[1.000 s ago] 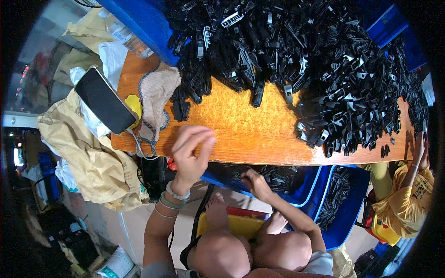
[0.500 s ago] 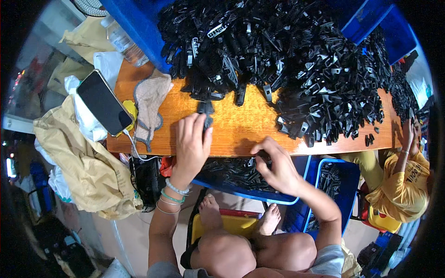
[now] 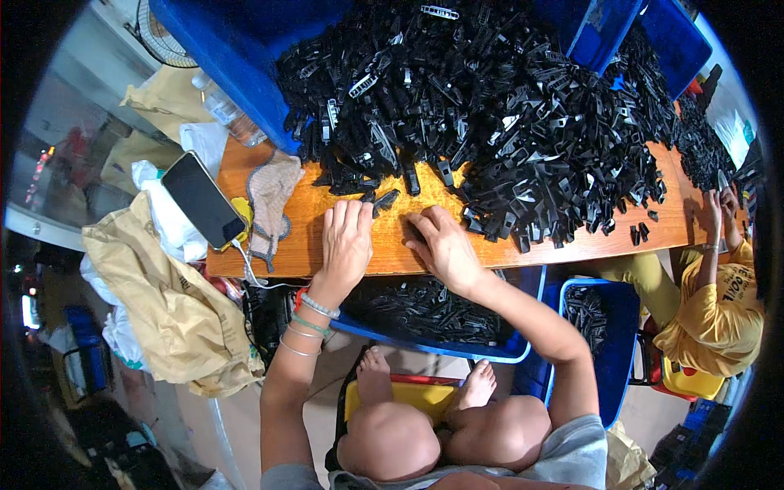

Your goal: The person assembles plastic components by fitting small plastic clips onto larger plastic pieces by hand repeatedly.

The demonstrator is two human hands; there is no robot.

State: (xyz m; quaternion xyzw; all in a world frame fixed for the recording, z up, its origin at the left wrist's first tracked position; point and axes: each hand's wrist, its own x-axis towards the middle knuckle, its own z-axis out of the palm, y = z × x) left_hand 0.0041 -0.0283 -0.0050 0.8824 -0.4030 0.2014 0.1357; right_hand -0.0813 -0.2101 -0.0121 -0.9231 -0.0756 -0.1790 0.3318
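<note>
My left hand (image 3: 346,242), with bracelets on its wrist, rests on the wooden table, its fingers bent close together. At its fingertips is a small black plastic part (image 3: 385,201), sticking out to the right. The thumb is hidden, so the exact grip on the part does not show. To the right, my right hand (image 3: 446,250) hovers low over the table with curled fingers, thumb and forefinger apart and nothing visible between them. Just beyond both hands begins a large heap of black plastic parts (image 3: 490,106).
A blue bin (image 3: 216,53) and a bottle (image 3: 229,110) stand back left. A phone (image 3: 204,200) on a cable and a cloth (image 3: 269,200) lie left of my hands. Below the table edge is a blue crate (image 3: 523,351) of black parts. Another person (image 3: 710,306) sits at right.
My right hand has moved forward and in over the table, nearer my left. The black part at my left fingertips has turned and now points right. The head view has shifted slightly.
</note>
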